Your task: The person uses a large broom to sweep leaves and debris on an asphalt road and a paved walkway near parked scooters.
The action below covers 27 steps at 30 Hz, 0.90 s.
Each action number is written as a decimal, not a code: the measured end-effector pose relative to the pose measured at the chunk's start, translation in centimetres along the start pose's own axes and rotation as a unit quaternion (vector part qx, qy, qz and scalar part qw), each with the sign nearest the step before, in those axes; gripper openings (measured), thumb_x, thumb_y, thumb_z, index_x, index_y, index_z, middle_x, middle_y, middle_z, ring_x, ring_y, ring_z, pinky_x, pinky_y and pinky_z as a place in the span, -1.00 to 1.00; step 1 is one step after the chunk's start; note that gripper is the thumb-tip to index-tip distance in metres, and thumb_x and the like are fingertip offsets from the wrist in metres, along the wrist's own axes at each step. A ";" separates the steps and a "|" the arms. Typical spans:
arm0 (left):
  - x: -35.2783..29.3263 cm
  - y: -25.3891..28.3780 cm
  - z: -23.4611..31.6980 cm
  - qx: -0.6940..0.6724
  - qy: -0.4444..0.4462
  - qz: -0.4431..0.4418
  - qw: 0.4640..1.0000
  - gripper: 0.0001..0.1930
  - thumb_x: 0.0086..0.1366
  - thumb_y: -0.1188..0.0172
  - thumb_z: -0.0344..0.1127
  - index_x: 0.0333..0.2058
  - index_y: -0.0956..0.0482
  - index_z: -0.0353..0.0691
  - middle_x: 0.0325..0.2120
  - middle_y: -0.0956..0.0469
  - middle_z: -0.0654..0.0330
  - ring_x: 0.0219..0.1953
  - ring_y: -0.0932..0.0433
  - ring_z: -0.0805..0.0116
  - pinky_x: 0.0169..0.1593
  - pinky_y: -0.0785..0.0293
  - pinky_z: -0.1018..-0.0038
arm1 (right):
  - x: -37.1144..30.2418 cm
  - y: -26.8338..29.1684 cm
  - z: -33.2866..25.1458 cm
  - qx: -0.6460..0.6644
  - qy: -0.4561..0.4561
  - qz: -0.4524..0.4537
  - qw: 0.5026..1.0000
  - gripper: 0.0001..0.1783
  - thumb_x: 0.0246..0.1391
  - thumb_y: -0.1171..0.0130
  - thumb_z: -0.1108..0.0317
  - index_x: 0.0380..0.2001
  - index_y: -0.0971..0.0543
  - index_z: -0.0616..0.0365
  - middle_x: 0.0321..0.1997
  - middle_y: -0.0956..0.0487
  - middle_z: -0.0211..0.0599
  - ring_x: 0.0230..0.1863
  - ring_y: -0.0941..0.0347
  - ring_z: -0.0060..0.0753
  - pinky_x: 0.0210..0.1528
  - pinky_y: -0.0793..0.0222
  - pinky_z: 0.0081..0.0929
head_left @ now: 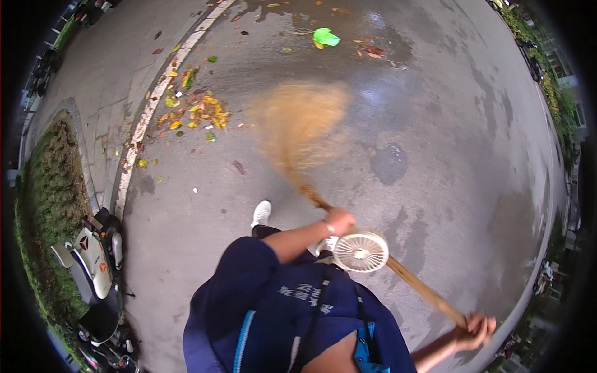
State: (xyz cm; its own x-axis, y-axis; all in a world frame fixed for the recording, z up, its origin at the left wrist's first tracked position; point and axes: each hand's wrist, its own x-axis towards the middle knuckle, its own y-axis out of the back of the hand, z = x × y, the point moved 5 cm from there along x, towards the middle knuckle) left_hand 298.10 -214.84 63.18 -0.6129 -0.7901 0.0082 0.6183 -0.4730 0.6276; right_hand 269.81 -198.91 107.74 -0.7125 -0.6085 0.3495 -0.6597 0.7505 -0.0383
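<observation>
Loose yellow leaf pile (212,113) sits between the curved white painted line (200,32), left, and fan-shaped tan straw broom head (300,121), right.

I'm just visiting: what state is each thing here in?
Long straw broom: slanting, head motion-blurred
Left grip: closed on the broom's wooden handle
Right grip: closed near the handle's end
Grey pavement: patchily wet
Yellow-red fallen leaves: loosely scattered
Round white slatted fan: running or not, unclear

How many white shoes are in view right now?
2. One white shoe is left of the left hand; the other white shoe, partly hidden, shows just left of the round white fan.
</observation>
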 end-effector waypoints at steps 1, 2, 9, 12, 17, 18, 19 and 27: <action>-4.1 5.0 -4.5 0.034 0.069 -0.017 0.997 -0.80 -0.21 -0.24 -0.11 -0.71 -0.51 -0.07 -0.71 -0.47 0.04 -0.56 -0.51 0.01 -0.50 -0.37 0.13 | -2.2 -6.2 2.9 0.045 -0.056 -0.054 0.996 -0.87 -0.04 0.05 0.48 -0.60 -0.28 0.04 -0.75 -0.09 -0.55 -0.74 -0.02 -0.70 -0.69 0.06 -0.68; -9.3 8.0 -10.9 0.050 0.092 0.015 0.994 -0.79 -0.20 -0.26 -0.08 -0.69 -0.54 -0.06 -0.69 -0.49 0.06 -0.55 -0.52 0.02 -0.49 -0.39 0.14 | -5.2 -12.9 5.0 0.024 -0.081 0.001 0.996 -0.89 -0.05 0.06 0.47 -0.60 -0.28 0.07 -0.77 -0.18 -0.49 -0.77 -0.07 -0.64 -0.71 -0.06 -0.64; -28.7 35.4 -31.0 0.276 0.287 0.020 0.917 -0.93 -0.12 -0.21 -0.28 -0.58 -0.60 -0.05 -0.54 -0.57 0.13 -0.38 -0.55 0.11 -0.23 -0.47 0.22 | -23.2 -36.3 14.6 0.239 -0.321 -0.254 0.881 -0.87 -0.01 -0.14 0.40 -0.46 -0.36 0.07 -0.69 -0.29 -0.42 -0.52 -0.33 -0.40 -0.11 -0.38 -0.08; -24.8 36.8 -26.2 0.287 0.267 0.039 0.919 -0.93 -0.17 -0.23 -0.28 -0.59 -0.59 0.00 -0.56 -0.56 0.19 -0.39 -0.55 0.16 -0.25 -0.46 0.23 | -18.5 -34.3 12.5 0.234 -0.324 -0.209 0.892 -0.82 -0.05 -0.15 0.37 -0.51 -0.33 0.04 -0.71 -0.23 -0.51 -0.59 -0.23 -0.48 -0.13 -0.39 -0.15; -4.9 34.2 -10.3 0.158 0.006 0.082 0.984 -0.81 -0.34 -0.26 -0.28 -0.62 -0.49 -0.05 -0.60 -0.50 0.24 -0.42 -0.51 0.17 -0.33 -0.41 0.24 | -7.9 -19.4 3.6 0.191 -0.100 -0.005 0.976 -0.94 -0.06 -0.06 0.47 -0.48 -0.38 0.12 -0.73 -0.12 -0.58 -0.70 -0.10 -0.62 -0.48 -0.29 -0.44; -1.0 33.3 -6.9 0.126 -0.047 0.090 0.987 -0.83 -0.34 -0.20 -0.34 -0.62 -0.48 -0.09 -0.60 -0.49 0.23 -0.43 -0.50 0.16 -0.34 -0.42 0.24 | -6.8 -16.7 1.3 0.219 -0.060 -0.022 0.974 -0.97 -0.02 0.00 0.49 -0.48 -0.38 0.12 -0.72 -0.11 -0.58 -0.69 -0.09 -0.65 -0.53 -0.17 -0.53; 2.8 32.2 -4.0 0.122 -0.085 0.076 0.986 -0.82 -0.33 -0.21 -0.33 -0.60 -0.49 -0.07 -0.61 -0.48 0.26 -0.44 -0.50 0.17 -0.35 -0.41 0.24 | -6.2 -13.6 -0.8 0.186 -0.008 0.008 0.982 -0.97 0.01 0.04 0.50 -0.47 -0.37 0.13 -0.71 -0.12 -0.58 -0.68 -0.07 -0.68 -0.53 -0.10 -0.62; 36.5 14.6 10.3 0.037 -0.339 -0.131 0.931 -0.83 -0.20 -0.28 -0.25 -0.54 -0.51 -0.05 -0.51 -0.51 0.27 -0.26 -0.48 0.22 -0.13 -0.37 0.27 | 0.3 -16.5 -7.6 0.108 0.222 0.137 0.959 -0.78 0.05 0.06 0.44 -0.65 -0.27 0.03 -0.80 -0.07 -0.54 -0.70 -0.17 -0.53 -0.48 -0.29 -0.36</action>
State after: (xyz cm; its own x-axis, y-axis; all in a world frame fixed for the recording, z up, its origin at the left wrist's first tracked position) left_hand 279.73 -246.54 80.72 -0.9231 -0.2116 0.3210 0.3835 -0.5664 0.7295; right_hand 282.31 -209.53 115.59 -0.7257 -0.1897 0.6613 -0.5302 0.7667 -0.3619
